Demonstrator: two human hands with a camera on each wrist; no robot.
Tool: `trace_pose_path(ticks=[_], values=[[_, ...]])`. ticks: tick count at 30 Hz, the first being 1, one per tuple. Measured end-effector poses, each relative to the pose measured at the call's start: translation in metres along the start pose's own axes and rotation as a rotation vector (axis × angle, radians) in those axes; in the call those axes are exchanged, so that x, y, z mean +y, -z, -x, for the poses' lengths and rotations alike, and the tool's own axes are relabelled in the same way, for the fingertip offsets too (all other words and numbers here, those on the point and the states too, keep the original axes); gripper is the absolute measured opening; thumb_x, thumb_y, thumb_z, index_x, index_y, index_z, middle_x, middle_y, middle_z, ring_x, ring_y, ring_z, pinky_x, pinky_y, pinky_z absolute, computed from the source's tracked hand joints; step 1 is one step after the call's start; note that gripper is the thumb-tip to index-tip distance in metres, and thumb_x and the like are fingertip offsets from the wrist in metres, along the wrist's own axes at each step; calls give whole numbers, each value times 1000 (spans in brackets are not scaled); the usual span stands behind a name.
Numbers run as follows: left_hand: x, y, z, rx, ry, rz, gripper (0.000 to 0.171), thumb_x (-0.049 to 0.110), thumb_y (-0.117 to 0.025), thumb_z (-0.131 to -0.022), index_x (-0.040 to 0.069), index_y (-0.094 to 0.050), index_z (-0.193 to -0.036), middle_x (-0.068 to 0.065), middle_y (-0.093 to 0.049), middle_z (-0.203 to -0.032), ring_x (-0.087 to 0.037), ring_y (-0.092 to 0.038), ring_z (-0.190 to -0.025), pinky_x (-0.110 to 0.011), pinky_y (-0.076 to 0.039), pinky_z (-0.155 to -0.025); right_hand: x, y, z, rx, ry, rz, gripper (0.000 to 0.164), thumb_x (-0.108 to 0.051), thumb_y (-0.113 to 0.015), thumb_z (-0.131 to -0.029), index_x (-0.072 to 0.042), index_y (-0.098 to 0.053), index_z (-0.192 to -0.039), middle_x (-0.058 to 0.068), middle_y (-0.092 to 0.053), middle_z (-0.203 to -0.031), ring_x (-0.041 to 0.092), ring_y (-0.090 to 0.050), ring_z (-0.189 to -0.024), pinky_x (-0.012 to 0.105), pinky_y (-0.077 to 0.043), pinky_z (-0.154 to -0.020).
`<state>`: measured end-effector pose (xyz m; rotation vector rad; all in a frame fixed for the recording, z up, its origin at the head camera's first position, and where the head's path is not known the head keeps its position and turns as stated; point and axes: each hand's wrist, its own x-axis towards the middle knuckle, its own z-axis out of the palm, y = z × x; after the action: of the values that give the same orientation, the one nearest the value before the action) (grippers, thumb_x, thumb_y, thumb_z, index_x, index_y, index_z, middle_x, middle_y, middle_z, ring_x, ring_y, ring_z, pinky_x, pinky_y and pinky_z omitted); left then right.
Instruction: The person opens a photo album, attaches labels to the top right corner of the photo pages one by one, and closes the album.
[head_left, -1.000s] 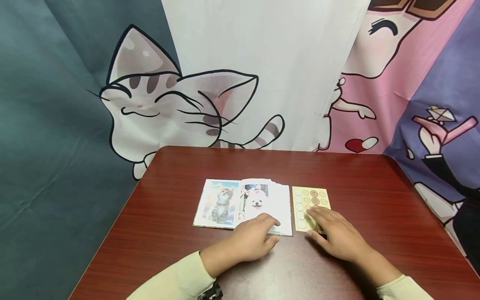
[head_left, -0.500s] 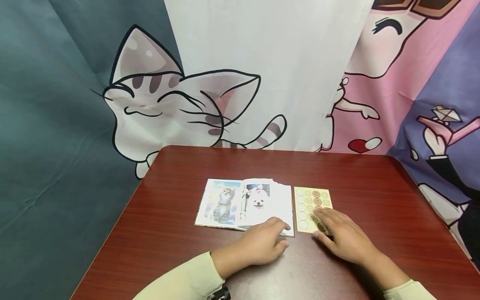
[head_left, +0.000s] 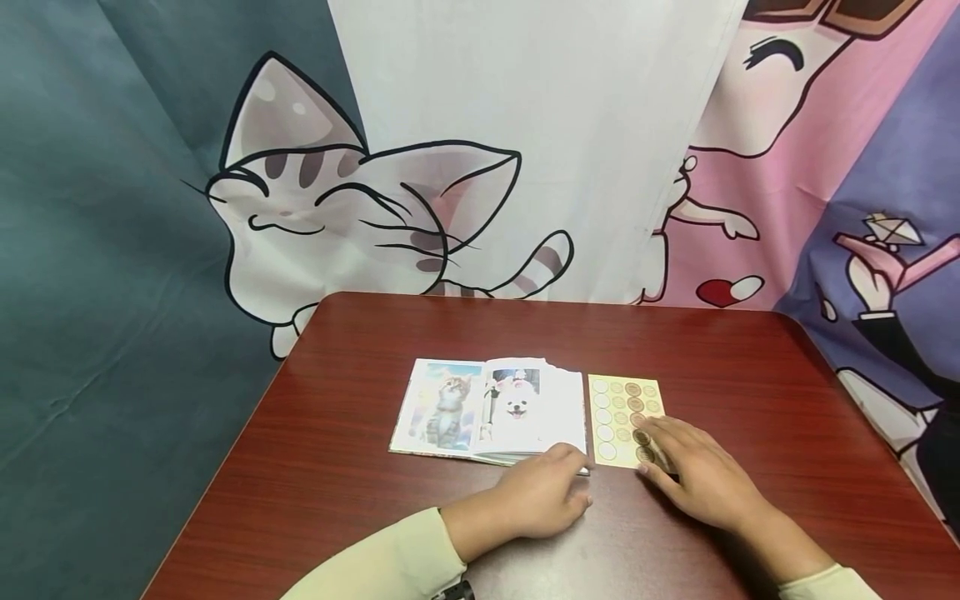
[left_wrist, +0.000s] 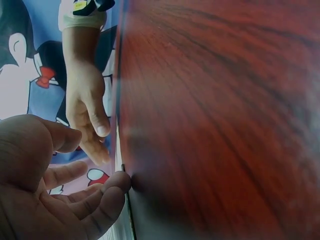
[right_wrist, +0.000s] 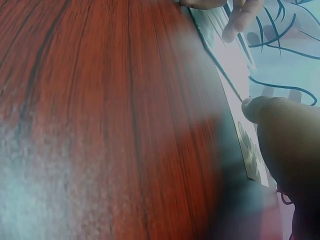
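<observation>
An open photo book (head_left: 558, 408) lies on the table in the head view, a kitten picture on its left page and a white dog on its right page. Just right of it is a yellow sheet of round stickers (head_left: 608, 392), some pale and some gold-brown. My left hand (head_left: 546, 493) is at the book's lower right corner, its loosely bent fingers (left_wrist: 107, 202) close to the edge and holding nothing. Over the sheet's lower right part lies my right hand (head_left: 708, 479), fingers extended, hiding that corner. In the right wrist view the thumb (right_wrist: 257, 110) is above the sheet.
The dark red wooden table (head_left: 360, 333) carries the book and sheet. Behind it hangs a cloth backdrop (head_left: 600, 100) with cartoon animals, close against the far edge. A dark watch (head_left: 455, 590) sits at my left sleeve's cuff.
My left hand has slid right and slightly toward me, off the right page to the book's corner. My right hand has drawn right, uncovering more stickers.
</observation>
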<state>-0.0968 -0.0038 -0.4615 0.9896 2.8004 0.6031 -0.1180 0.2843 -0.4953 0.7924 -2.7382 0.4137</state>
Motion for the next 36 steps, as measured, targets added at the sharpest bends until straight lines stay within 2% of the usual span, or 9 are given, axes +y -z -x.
trace_pose_path(ticks=[7,17,20,26,36], values=[[5,0,-6,-17,27,9,37,36,-66,-98,25,-62,-133,8,-59,-132,-6,-62,-111,-24,-53,-85,6,2,4,17,2,21,61,-31,-82,-86,-2,-63,-136,17,-63,-132,41,-55,-126,59,-41,-102],[10,-3,-19,-21,38,6,38,37,-66,-98,26,-61,-134,10,-60,-122,-1,-61,-102,-22,-52,-78,11,3,7,24,-3,21,62,-30,-83,-84,0,-63,-135,19,-63,-132,43,-55,-125,61,-42,-101],[13,-3,-23,-27,49,5,39,38,-66,-98,26,-61,-134,9,-60,-123,-2,-61,-106,-23,-53,-79,12,2,8,27,1,22,62,-29,-83,-84,0,-63,-134,19,-64,-131,43,-56,-124,61,-42,-101],[18,-6,-31,-37,102,27,40,39,-66,-98,26,-61,-136,7,-61,-128,-6,-61,-113,-26,-54,-85,13,-1,9,32,4,22,60,-28,-83,-83,1,-64,-132,19,-65,-129,43,-57,-122,61,-43,-100],[21,-9,-40,-11,194,84,46,37,-66,-96,15,-61,-136,-5,-62,-129,-16,-63,-115,-31,-54,-90,12,-3,9,44,-8,7,58,-26,-84,-82,-1,-65,-130,17,-66,-123,40,-59,-117,58,-44,-98]])
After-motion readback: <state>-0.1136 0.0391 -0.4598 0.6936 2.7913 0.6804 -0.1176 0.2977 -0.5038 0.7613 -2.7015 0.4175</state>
